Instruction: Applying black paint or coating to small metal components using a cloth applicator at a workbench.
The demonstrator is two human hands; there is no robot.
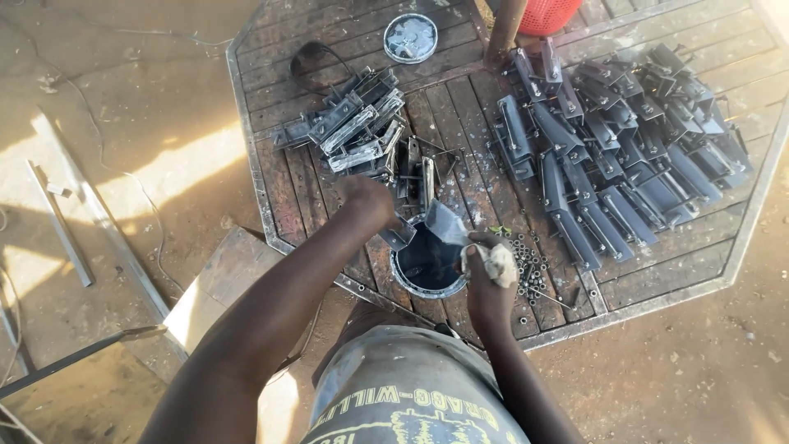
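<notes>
My left hand (366,201) grips one end of a grey metal bracket (427,224) and holds it over an open round tin of dark paint (427,263). My right hand (491,275) presses a pale wad of cloth or sponge (497,261) against the bracket's other end. The tin stands on a rusty octagonal metal-framed table (329,177) with a slatted top, close to its near edge.
A pile of painted dark brackets (625,148) fills the table's right half. A smaller pile of bare grey ones (353,127) lies at the left. Several small nuts (530,263) are scattered beside the tin. A round lid (409,38) and a red basket (546,15) sit at the far side.
</notes>
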